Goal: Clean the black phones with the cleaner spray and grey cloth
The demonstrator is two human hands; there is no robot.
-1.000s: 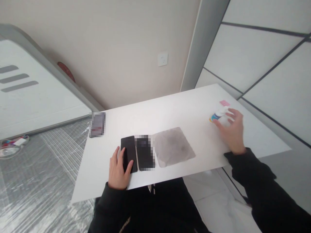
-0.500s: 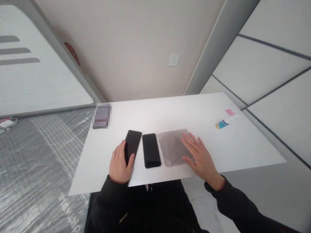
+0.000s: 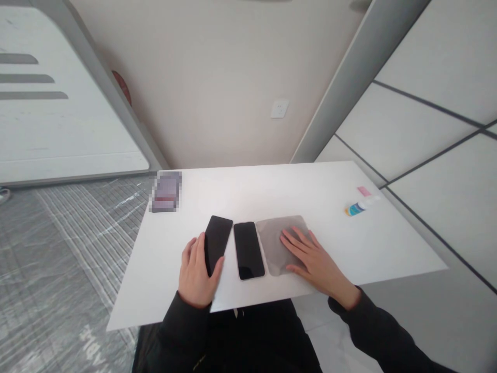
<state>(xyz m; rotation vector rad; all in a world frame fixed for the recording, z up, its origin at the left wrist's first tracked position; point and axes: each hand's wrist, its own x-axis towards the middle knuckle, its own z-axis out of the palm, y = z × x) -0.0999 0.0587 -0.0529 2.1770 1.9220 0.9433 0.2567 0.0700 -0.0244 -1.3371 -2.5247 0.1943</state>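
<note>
My left hand [image 3: 199, 272] grips a black smartphone [image 3: 218, 241] by its long sides, fingers along the left edge and thumb on the right. That phone lies tilted on the white table, its lower end partly hidden by the hand. Just right of it, a second smartphone [image 3: 248, 251] with a dark screen and pale rim lies untouched. A thin grey cloth [image 3: 272, 243] is spread flat beside the second phone. On the cloth's right half rests my right hand [image 3: 310, 259], palm down with fingers stretched out.
Toward the table's [image 3: 240, 194] right end lie a small white bottle [image 3: 356, 208] with a blue-and-orange label and a pink piece [image 3: 364, 191]. A blurred-out rectangular item [image 3: 166, 191] sits at the back left corner. A wall with a socket [image 3: 279, 109] stands behind.
My right hand has slid left, farther onto the grey cloth. My left hand keeps its place on the phone. The whole view has shifted slightly, with the table lower in it.
</note>
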